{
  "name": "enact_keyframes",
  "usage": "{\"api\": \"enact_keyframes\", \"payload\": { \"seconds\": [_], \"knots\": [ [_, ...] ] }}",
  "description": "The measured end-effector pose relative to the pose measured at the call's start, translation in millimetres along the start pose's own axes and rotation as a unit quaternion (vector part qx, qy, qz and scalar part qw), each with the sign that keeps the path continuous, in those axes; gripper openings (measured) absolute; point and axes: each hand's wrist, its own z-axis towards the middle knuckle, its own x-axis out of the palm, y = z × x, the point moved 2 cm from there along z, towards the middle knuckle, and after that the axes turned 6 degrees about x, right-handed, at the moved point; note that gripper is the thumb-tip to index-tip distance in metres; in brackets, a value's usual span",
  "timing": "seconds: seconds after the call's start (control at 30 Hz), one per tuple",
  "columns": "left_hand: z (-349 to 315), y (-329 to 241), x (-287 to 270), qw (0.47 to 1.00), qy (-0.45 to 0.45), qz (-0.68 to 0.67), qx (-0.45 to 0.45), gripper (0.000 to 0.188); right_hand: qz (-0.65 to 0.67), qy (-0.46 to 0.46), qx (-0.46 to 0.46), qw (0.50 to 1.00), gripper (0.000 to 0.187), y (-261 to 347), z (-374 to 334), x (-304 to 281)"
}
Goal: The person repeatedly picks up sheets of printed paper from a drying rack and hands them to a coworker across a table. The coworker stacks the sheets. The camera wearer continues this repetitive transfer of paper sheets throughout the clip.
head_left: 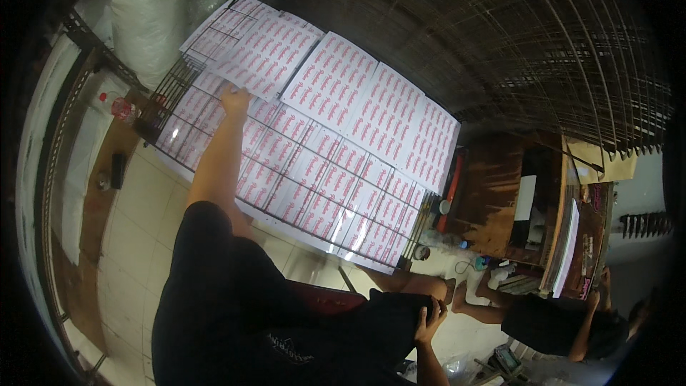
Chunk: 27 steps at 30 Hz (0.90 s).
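Note:
My left hand (234, 99) reaches out over a wire drying rack, its fingers closed on the near corner of a white sheet (268, 53) printed with rows of pink-red lettering. That sheet lies on the top wire layer, at the far left. Beside it, more printed sheets (332, 75) of the same kind lie flat in a row to the right. Beneath the wires, a lower layer of printed sheets (286, 193) shows through the grid. Away from the rack, my right hand (430, 320) rests on my dark-clothed knee, fingers apart and holding nothing.
Raised wire racks (500, 36) stand over the far side. A stuffed white plastic sack (146, 21) and a clear bottle with a red cap (118, 106) are at the left. Right of the rack, another person (564, 325) works by a wooden table (486, 200).

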Motion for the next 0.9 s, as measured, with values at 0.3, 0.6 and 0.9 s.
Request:
{"api": "enact_keyframes", "payload": {
  "seconds": [0.3,0.6,0.9],
  "knots": [
    [6,2,28,0.998,-0.003,0.067,0.010,0.040,-0.004,0.014,0.014,1.000,0.046,2,9,1],
    [18,20,34,0.995,-0.005,0.104,-0.001,0.042,-0.019,0.014,0.015,1.000,0.043,11,13,0],
    [12,19,37,0.989,-0.018,0.149,-0.006,0.042,-0.039,0.017,0.015,0.999,0.044,4,13,1]
  ]
}}
